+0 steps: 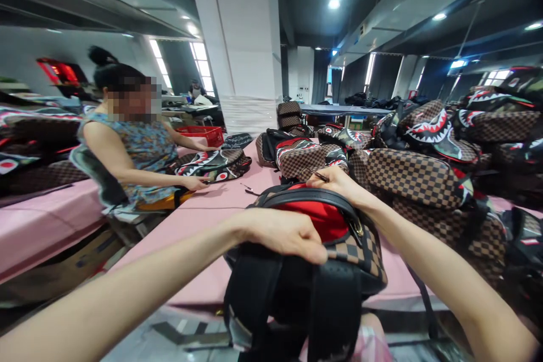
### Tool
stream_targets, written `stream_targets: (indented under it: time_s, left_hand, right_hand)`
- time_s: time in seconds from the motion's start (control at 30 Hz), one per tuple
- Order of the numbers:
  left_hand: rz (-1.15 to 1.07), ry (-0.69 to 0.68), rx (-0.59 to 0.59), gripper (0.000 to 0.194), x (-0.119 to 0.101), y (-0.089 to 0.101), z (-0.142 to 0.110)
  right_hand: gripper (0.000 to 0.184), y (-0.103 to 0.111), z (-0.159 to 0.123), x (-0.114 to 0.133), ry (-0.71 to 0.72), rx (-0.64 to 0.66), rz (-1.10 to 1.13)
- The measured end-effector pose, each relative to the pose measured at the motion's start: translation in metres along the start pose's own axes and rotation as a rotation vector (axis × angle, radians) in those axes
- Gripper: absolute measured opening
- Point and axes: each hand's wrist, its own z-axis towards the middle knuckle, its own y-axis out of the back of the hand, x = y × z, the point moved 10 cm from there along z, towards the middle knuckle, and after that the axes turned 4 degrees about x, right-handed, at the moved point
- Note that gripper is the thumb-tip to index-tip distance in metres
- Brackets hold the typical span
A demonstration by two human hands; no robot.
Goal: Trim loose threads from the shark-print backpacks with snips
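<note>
A brown-and-black checkered backpack [373, 251] stands at the table's near edge, its black shoulder straps [337, 311] toward me. Its top is unzipped, and the red lining [324, 218] shows inside. My left hand [284, 235] is closed on the back rim of the opening, thumb on the outside. At the far rim, my right hand [337, 184] is closed around a thin dark tool [318, 175], whose exact kind I cannot make out. The fingers of that hand touch the far edge of the bag, and some fingertips are hidden.
Checkered backpacks with shark-mouth patterns [428, 127] are piled along the right. Across the pink table [203, 226], a seated co-worker [131, 141] handles another backpack [229, 164]. A red crate [207, 134] and a white pillar [241, 39] stand behind.
</note>
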Motion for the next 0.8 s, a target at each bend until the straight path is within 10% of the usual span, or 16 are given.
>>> stream_targets:
  time_s: [0.23, 0.43, 0.6, 0.8]
  left_hand:
    - [-0.063, 0.001, -0.474, 0.035, 0.017, 0.055, -0.004]
    - [-0.162, -0.024, -0.59, 0.044, 0.022, 0.068, 0.012]
    - [-0.121, -0.036, -0.673, 0.046, 0.01, 0.081, 0.022]
    - [-0.205, -0.139, -1.262, 0.039, 0.011, 0.08, -0.088]
  right_hand:
    - [0.035, 0.076, -0.073, -0.015, -0.14, -0.558, 0.21]
    - [0.03, 0.015, -0.157, -0.017, -0.331, -0.121, 0.061]
    - [0.03, -0.008, -0.158, -0.033, -0.425, -0.308, 0.338]
    - [0.027, -0.016, -0.139, -0.051, -0.336, -0.304, 0.77]
